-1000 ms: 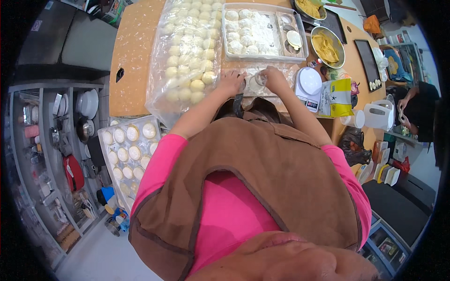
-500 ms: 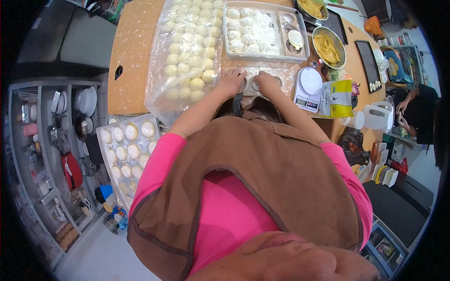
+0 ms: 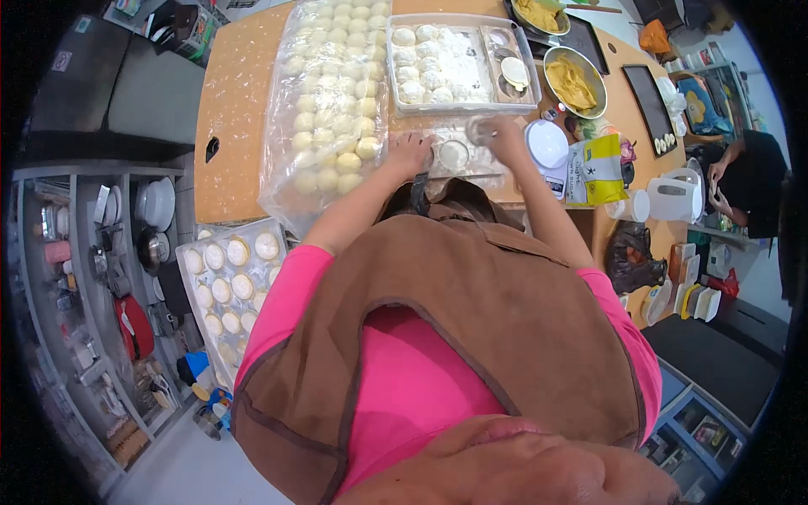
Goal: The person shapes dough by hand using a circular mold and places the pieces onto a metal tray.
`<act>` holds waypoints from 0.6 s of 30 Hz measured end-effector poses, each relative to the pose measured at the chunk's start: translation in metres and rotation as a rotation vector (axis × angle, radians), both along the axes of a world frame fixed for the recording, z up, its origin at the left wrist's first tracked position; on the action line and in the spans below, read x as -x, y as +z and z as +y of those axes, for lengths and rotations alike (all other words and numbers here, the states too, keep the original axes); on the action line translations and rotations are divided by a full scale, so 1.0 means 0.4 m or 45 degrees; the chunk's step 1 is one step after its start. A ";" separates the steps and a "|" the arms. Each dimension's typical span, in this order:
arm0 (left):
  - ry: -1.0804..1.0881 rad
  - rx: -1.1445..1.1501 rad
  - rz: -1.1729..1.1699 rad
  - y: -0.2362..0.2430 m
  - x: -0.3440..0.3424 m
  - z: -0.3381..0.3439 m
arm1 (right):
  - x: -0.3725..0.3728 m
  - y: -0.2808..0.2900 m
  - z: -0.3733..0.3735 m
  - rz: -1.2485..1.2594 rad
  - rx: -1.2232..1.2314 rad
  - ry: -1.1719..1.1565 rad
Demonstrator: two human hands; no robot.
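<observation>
My left hand (image 3: 408, 153) rests at the left of a floured board (image 3: 484, 166), fingers spread and slightly bent beside the bagged rows of pale dough balls (image 3: 324, 101). On the board is a round ring (image 3: 454, 155) with white flour or dough inside. My right hand (image 3: 506, 140), partly blurred, is closed on a clear round object (image 3: 477, 130) above the board's back right. Behind both stands a plastic tub (image 3: 463, 108) with floured balls and cups. A white scale (image 3: 547, 151) is just right of my right hand.
Bowls of yellow filling (image 3: 573, 82), a yellow bag (image 3: 602, 177), a pitcher (image 3: 673, 200) and dark trays (image 3: 649, 108) crowd the right. A tray of round pastries (image 3: 221, 289) sits lower left, near shelving (image 3: 84, 278). Another person (image 3: 749, 185) works at the far right.
My right hand has lifted away from the board toward the back right with the clear object, uncovering the ring. My left hand stays about where it was; the view has shifted slightly.
</observation>
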State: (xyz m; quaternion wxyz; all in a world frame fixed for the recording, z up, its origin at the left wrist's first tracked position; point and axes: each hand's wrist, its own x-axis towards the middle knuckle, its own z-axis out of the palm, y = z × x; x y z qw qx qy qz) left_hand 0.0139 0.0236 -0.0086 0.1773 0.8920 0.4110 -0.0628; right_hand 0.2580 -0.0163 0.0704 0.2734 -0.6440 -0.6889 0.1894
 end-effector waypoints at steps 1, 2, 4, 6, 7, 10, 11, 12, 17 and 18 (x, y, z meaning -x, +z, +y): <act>0.021 0.010 -0.064 0.023 -0.001 -0.004 | -0.024 0.034 -0.003 -0.014 -0.011 -0.078; 0.044 0.016 -0.131 0.036 -0.004 -0.005 | -0.054 0.035 -0.010 -0.014 -0.016 -0.090; 0.032 0.015 -0.122 0.057 -0.012 -0.006 | -0.115 0.038 -0.027 -0.062 -0.070 -0.242; 0.040 0.019 -0.113 0.050 -0.016 -0.005 | -0.174 0.025 -0.043 -0.056 -0.085 -0.323; 0.066 0.006 -0.197 0.040 -0.004 -0.008 | -0.171 0.030 -0.045 -0.043 -0.092 -0.387; 0.132 -0.024 -0.313 0.032 0.016 -0.025 | -0.184 0.046 -0.055 -0.027 -0.159 -0.439; 0.148 -0.033 -0.354 0.042 0.017 -0.032 | -0.190 0.040 -0.055 -0.001 -0.180 -0.502; 0.164 -0.028 -0.342 0.044 0.023 -0.040 | -0.191 0.031 -0.052 0.052 -0.142 -0.558; 0.386 -0.055 -0.700 0.214 0.037 -0.096 | -0.196 -0.080 -0.042 -0.150 0.041 -0.296; 0.428 -0.065 -0.688 0.248 0.055 -0.112 | -0.181 -0.087 -0.037 -0.304 0.133 -0.148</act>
